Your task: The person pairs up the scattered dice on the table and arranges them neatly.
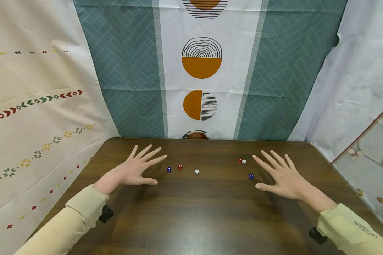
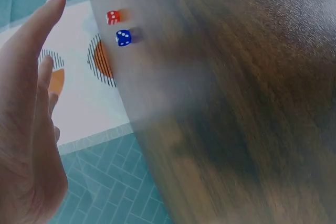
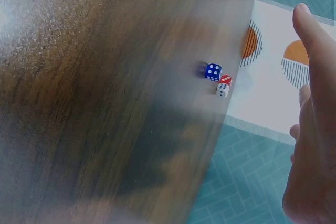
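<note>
My left hand (image 1: 135, 169) hovers over the left side of the table, palm down with fingers spread and holding nothing. Just right of its fingertips lie a blue die (image 1: 169, 169) and a red die (image 1: 180, 167), with a white die (image 1: 196, 172) a bit further toward the middle. Over the right side, my right hand (image 1: 282, 177) is likewise spread and holds nothing. Close to its fingers are a second red die (image 1: 239, 160) and a second white die (image 1: 244, 162) side by side. Another blue die (image 1: 251, 176) lies nearer me, left of the right thumb.
The dark wooden table (image 1: 191, 209) ends at the back against a hanging teal and white curtain (image 1: 131, 71). Patterned cream cloth (image 1: 35, 141) hangs along the left, marbled cloth (image 1: 364, 106) along the right. Each wrist wears a small black camera (image 1: 106, 214).
</note>
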{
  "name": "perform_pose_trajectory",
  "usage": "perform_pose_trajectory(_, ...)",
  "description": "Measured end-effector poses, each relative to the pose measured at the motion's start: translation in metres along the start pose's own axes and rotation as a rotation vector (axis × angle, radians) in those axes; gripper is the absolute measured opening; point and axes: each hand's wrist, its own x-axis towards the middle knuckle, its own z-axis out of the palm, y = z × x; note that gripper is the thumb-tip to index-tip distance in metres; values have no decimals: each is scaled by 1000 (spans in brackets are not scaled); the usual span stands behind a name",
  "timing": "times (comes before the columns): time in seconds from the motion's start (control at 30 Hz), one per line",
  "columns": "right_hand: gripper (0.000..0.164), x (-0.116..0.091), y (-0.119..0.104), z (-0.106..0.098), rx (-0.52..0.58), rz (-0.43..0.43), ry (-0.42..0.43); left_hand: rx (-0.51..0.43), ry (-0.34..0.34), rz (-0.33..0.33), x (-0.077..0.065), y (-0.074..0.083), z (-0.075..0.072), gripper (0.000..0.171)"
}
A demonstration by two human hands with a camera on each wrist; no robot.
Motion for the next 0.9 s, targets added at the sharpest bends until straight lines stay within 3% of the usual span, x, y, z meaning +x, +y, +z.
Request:
perform_pose_trajectory(0.47,89,7,0,3,3,-28,31,-49,21,32,15,9,-4,84)
perform_pose_trajectory(0.6,88,9,-2,3,5,-41,55,-60,15,49,25,11,-2,83)
perform_pose_trajectory(0.9,89,16,-8,3,8,-43,28,-119,-4,90,54,17,8,83)
